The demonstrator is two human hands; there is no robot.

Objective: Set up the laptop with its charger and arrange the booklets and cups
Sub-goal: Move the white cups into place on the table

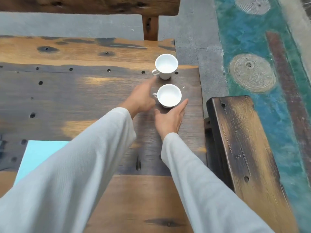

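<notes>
Weathered dark-stained plank table (67, 98), wooden bench (244, 140) at right. Pale blue flat booklet (42, 152) at near left, partly under the sleeve. Both arms outstretched. Left hand (141, 100): forefinger straight toward handle of far white ceramic cup (166, 65), other fingers loosely curled, gripping nothing. Right hand (170, 118) spread, straight-fingered, flanking base of near white ceramic cup (169, 95); contact unclear.

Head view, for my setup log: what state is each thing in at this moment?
far cup: upright, empty, handle pointing left, on the table.
near cup: upright, empty, handle left, between both hands.
left hand: index finger stretched toward the far cup's handle; contact unclear.
right hand: open, fingers straight beside the near cup's base, no grip.
blue booklet: lying flat, partly hidden.
</notes>
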